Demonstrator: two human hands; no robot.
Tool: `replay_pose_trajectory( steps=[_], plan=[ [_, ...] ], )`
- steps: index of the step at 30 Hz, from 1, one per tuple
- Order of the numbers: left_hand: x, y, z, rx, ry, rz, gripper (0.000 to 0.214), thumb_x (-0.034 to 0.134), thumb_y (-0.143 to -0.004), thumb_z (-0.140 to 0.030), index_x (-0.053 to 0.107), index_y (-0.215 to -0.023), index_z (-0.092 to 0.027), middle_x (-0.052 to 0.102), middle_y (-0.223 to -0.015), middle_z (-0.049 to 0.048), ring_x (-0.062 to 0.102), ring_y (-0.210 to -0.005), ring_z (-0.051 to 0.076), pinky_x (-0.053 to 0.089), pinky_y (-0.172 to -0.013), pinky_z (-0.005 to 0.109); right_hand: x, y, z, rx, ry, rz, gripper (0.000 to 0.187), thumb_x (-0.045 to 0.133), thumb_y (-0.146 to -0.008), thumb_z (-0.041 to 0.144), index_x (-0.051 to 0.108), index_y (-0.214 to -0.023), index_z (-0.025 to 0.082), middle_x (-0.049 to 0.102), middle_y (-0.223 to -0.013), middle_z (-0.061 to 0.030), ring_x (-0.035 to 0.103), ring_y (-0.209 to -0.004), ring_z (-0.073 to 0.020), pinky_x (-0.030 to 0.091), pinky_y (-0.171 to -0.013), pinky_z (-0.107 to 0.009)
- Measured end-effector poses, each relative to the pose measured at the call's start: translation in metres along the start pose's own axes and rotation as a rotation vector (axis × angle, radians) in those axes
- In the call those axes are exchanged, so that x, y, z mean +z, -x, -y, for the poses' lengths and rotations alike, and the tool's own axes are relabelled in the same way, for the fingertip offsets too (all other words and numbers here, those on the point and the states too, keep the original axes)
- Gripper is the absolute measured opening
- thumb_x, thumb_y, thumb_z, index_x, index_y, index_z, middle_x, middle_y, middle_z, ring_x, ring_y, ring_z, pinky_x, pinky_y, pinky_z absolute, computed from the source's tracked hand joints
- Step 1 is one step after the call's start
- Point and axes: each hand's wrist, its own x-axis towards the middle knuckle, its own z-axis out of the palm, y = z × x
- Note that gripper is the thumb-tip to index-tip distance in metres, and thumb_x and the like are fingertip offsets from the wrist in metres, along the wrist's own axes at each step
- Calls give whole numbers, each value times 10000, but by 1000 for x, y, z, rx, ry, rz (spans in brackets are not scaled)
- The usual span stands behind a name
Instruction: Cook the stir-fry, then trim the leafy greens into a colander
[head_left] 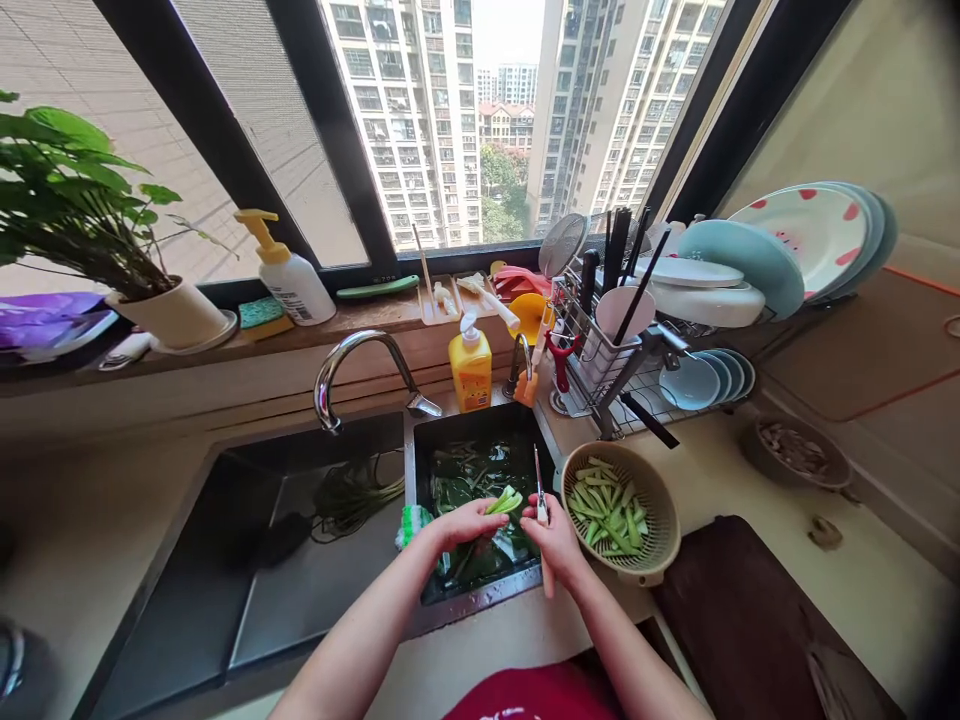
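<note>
My left hand (466,524) is closed around a pale green vegetable piece (507,500), above the small sink basin (487,600). My right hand (561,542) grips a small knife (538,475), its narrow blade pointing up and away and its handle showing below the palm. Blade and vegetable are a short way apart. Dark water with leafy greens (469,480) fills the basin below both hands. Just right of my right hand stands a beige colander (664,490) holding many cut green pieces (611,510).
Left is a larger sink (300,610) with long thin green stalks (352,500). A faucet (360,345) arches behind, beside a yellow pump bottle (471,370). At right are a dish rack (592,380), a dark cutting board (780,620) and a brown bowl (795,455).
</note>
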Motion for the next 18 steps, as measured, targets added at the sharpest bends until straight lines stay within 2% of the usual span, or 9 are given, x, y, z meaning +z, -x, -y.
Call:
replay_pose_trajectory(
  steps=[3, 8, 13, 18],
  plan=[
    [-1, 4, -9, 21, 107, -3, 380, 635, -681, -487, 398, -741, -197, 333, -528, -90, 308, -437, 55, 265, -453, 216, -5, 17, 1, 45, 22, 53, 270, 579, -604, 227, 511, -860, 174, 575, -698, 10, 535, -638, -156, 422, -606, -264],
    [0, 5, -24, 5, 247, 65, 347, 689, -653, -366, 395, -690, -188, 338, -551, -85, 305, -458, 47, 237, -468, 209, -15, 51, 4, 152, 258, 186, 239, 535, -578, 166, 517, -816, 176, 562, -707, 17, 497, -664, -156, 349, -592, -247],
    [9, 0, -43, 38, 16, 72, 314, 628, -705, -425, 470, -620, -167, 455, -549, -35, 386, -492, 79, 261, -491, 231, -25, 66, 13, 180, 328, 187, 235, 501, -576, 148, 504, -810, 169, 562, -765, -12, 504, -724, -174, 342, -614, -250],
    [29, -4, -69, 28, -163, 197, 296, 696, -636, -401, 607, -725, -133, 511, -592, -37, 396, -528, 68, 274, -512, 204, -36, 71, 20, 163, 313, 170, 262, 500, -577, 150, 503, -838, 173, 577, -800, -22, 519, -744, -181, 361, -629, -254]
  ],
)
